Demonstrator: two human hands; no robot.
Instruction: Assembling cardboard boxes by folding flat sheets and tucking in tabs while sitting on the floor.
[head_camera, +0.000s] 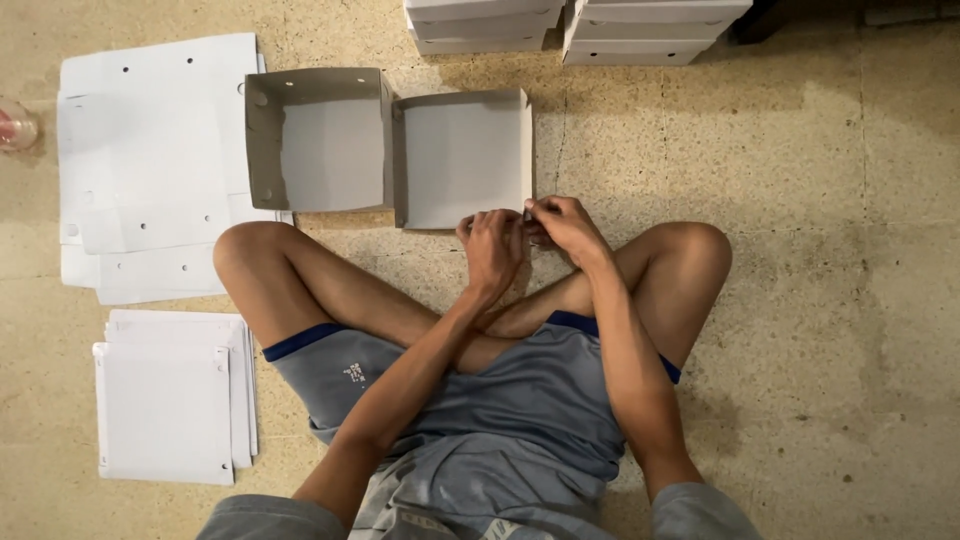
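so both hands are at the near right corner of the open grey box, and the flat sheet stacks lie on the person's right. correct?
Not quite. Both hands are at that corner of the box, but the head view shows the flat sheet stacks on the person's left.

A small packing workspace on a bare speckled stone floor (820, 200): piles of flat cardboard box blanks (150, 150), one half-folded open box (390, 150), and finished white boxes (570, 25) stacked behind.

Bare floor (800, 200) lies open to the right of the hands, while the half-folded cardboard box (390, 150) blocks ahead, flat card sheets (150, 170) crowd the left, and stacked boxes (570, 25) close off the far edge
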